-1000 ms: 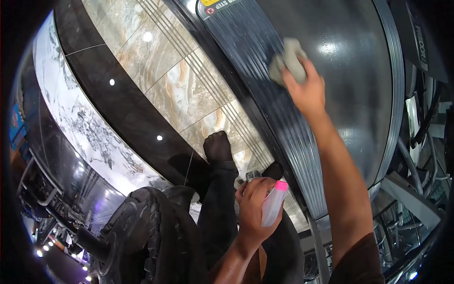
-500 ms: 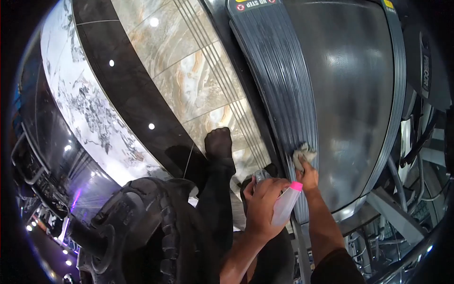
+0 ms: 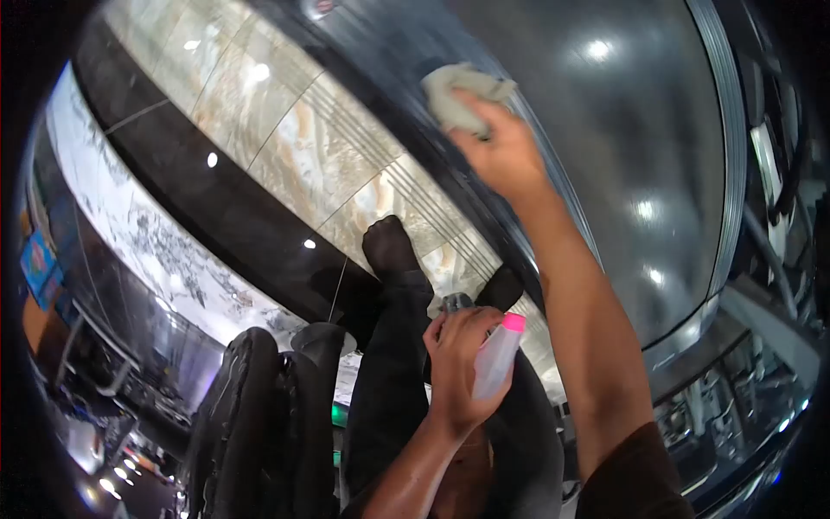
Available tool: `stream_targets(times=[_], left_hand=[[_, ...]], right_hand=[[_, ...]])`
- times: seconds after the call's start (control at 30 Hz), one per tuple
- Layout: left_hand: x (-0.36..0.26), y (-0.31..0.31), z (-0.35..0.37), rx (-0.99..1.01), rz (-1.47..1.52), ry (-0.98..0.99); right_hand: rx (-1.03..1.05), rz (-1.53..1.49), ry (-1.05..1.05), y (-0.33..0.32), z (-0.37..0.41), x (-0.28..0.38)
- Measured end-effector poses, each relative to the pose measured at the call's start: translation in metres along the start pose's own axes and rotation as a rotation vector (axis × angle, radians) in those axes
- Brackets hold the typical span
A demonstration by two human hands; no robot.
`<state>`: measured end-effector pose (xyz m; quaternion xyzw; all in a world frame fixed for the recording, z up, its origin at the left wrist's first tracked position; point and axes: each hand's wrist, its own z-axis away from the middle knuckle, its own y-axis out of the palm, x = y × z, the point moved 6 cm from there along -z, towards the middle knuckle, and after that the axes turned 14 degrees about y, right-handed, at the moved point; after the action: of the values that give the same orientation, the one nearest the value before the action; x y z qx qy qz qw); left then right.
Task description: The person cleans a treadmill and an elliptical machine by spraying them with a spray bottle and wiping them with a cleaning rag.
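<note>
My right hand (image 3: pixel 506 151) is closed on a crumpled pale cloth (image 3: pixel 456 102), pressed against the dark ridged side rail (image 3: pixel 380 52) of a treadmill. Beside the rail stretches the smooth black running belt (image 3: pixel 622 164). Lower in the view, above my lap, my left hand (image 3: pixel 456 359) is wrapped round a translucent white plastic bottle (image 3: pixel 494 363) with a bright pink end. A clear greyish piece (image 3: pixel 456 302) sticks out past the left fingers; its kind is hidden by them.
Marble-patterned floor tiles (image 3: pixel 298 164) run along the treadmill, with a black floor strip (image 3: pixel 190 186) beyond. My dark-covered foot (image 3: pixel 386 245) rests on the tiles. A black ribbed, tyre-like object (image 3: pixel 229 415) stands at my left. Gym-machine frames (image 3: pixel 743 381) fill the right edge.
My right hand has swept the cloth far up and left along the side rail. My left hand still holds the bottle, slightly further left. The view has tilted.
</note>
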<state>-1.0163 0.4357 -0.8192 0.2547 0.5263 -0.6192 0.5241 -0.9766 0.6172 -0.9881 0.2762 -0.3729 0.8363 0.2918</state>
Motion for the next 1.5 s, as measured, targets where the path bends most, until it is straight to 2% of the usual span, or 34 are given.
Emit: stream_targets(times=[0.03, 0.07, 0.13, 0.2, 0.23, 0.27, 0.33, 0.4, 0.43, 0.47, 0.57, 0.63, 0.7, 0.73, 0.77, 0.8, 0.83, 0.93, 1.0, 1.07, 1.1, 1.13, 1.17, 1.2, 1.23, 1.27, 1.33, 1.37, 1.43, 1.5], left_hand=[[0.001, 0.003, 0.003, -0.009, 0.021, -0.011], [0.005, 0.007, 0.007, -0.023, 0.042, -0.024], [0.007, 0.01, 0.009, -0.015, 0.052, -0.06], [0.002, 0.012, 0.006, -0.035, 0.052, 0.0], [0.001, 0.012, 0.008, -0.052, 0.047, 0.02], [0.0, 0.013, 0.009, -0.06, 0.047, 0.04], [-0.001, 0.017, 0.013, -0.072, 0.049, 0.068], [0.006, 0.021, 0.022, 0.024, 0.107, -0.046], [0.008, 0.024, 0.025, 0.075, 0.136, -0.097], [0.007, 0.025, 0.025, 0.072, 0.143, -0.086], [0.007, 0.025, 0.027, 0.066, 0.154, -0.066], [0.007, 0.023, 0.028, 0.087, 0.168, -0.077], [0.007, 0.023, 0.03, 0.078, 0.167, -0.107], [0.008, 0.021, 0.029, 0.064, 0.162, -0.119], [0.004, 0.018, 0.026, 0.058, 0.161, -0.085], [0.0, 0.015, 0.023, 0.05, 0.159, -0.051], [-0.003, 0.011, 0.019, 0.039, 0.16, -0.014], [0.001, 0.008, 0.018, 0.039, 0.228, -0.058], [-0.004, 0.006, 0.015, -0.021, 0.181, -0.025], [-0.009, 0.004, 0.011, -0.044, 0.14, 0.003], [-0.011, 0.002, 0.008, -0.043, 0.121, 0.018], [-0.01, 0.0, 0.007, -0.054, 0.121, 0.024], [-0.01, -0.001, 0.005, -0.065, 0.121, 0.03], [-0.008, -0.001, 0.005, -0.085, 0.147, 0.027], [-0.007, -0.001, 0.005, -0.082, 0.174, 0.001], [-0.006, -0.002, 0.004, -0.079, 0.202, -0.025], [-0.004, -0.002, 0.004, -0.082, 0.224, -0.059], [-0.004, -0.001, 0.004, -0.084, 0.219, -0.069], [-0.006, 0.001, 0.002, -0.07, 0.188, -0.019], [-0.007, 0.002, 0.003, -0.041, 0.19, -0.001]], right_hand=[[0.062, 0.103, -0.114, 0.003, 0.005, -0.007], [0.12, 0.291, -0.02, -0.002, 0.017, -0.029], [0.138, 0.364, 0.08, -0.026, 0.054, -0.09], [0.089, 0.355, 0.214, -0.058, 0.114, -0.174], [-0.063, 0.089, 0.143, -0.066, 0.153, -0.241], [-0.136, 0.362, 0.188, -0.091, 0.188, -0.253], [-0.217, 0.292, 0.362, -0.11, 0.246, -0.309], [-0.224, 0.237, 0.412, -0.12, 0.264, -0.325], [-0.236, 0.207, 0.435, -0.123, 0.262, -0.313], [-0.228, 0.287, 0.567, -0.125, 0.257, -0.307], [-0.537, -0.155, 0.599, -0.125, 0.207, -0.254], [-0.628, -0.468, 0.335, -0.112, 0.16, -0.194], [-0.602, -0.349, 0.149, -0.091, 0.116, -0.129], [-0.499, -0.367, 0.213, -0.08, 0.094, -0.09], [-0.421, -0.469, -0.002, -0.07, 0.072, -0.056], [-0.432, -0.37, -0.11, -0.063, 0.05, -0.033], [-0.406, -0.429, -0.074, -0.054, 0.032, -0.019], [-0.327, -0.095, 0.059, -0.042, 0.015, -0.001], [-0.339, 0.233, 0.084, -0.032, 0.021, -0.043], [-0.302, 0.237, 0.1, -0.042, 0.063, -0.101], [-0.264, 0.176, 0.251, -0.052, 0.089, -0.129], [-0.357, 0.342, 0.091, -0.06, 0.119, -0.18], [-0.287, 0.349, 0.349, -0.074, 0.151, -0.217], [-0.35, 0.413, 0.28, -0.088, 0.192, -0.258], [-0.347, 0.45, 0.503, -0.104, 0.229, -0.281], [-0.359, 0.639, 0.714, -0.122, 0.268, -0.329], [-0.23, 0.65, 1.178, -0.143, 0.308, -0.344], [-0.255, 0.641, 1.244, -0.156, 0.327, -0.363], [-0.448, 0.467, 1.106, -0.179, 0.343, -0.405], [-0.567, 0.272, 0.984, -0.168, 0.313, -0.418]])
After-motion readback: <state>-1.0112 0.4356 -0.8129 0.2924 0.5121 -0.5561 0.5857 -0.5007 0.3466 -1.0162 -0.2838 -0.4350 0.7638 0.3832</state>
